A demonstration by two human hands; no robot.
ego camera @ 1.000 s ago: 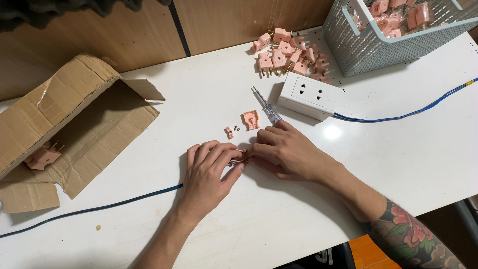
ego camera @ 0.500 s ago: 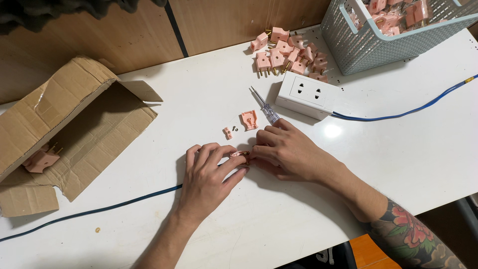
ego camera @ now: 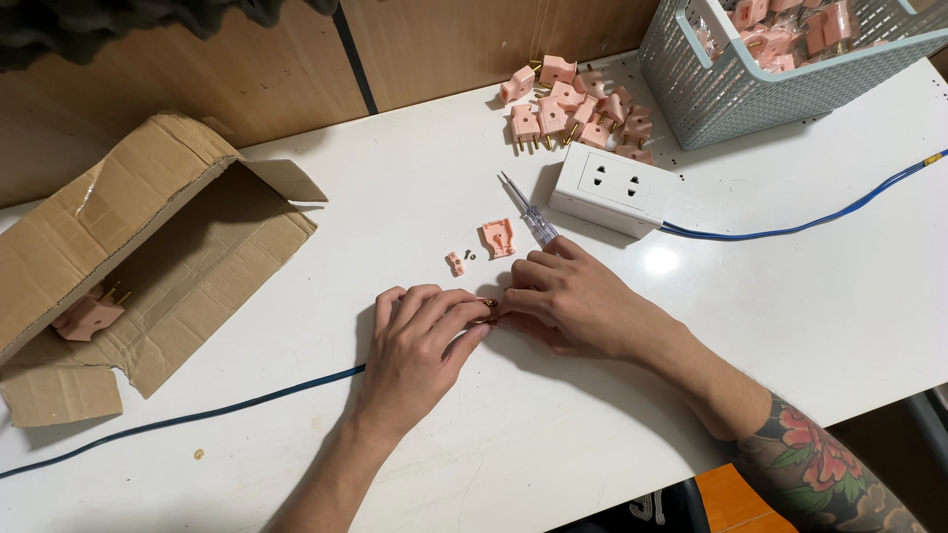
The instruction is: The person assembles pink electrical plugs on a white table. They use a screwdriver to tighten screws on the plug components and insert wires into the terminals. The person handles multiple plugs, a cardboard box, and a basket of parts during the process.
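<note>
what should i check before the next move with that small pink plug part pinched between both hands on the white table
1. Small pink plug part pinched by left hand and right hand: ok.
2. Pink plug cover lying near the hands: ok.
3. Tiny screw and small pink clamp piece in view on the white table: ok.
4. Clear-handled screwdriver close to right hand: ok.
5. Blue cable seated in the part: cannot tell.

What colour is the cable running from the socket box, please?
Blue cable, clearest in the head view.
</note>
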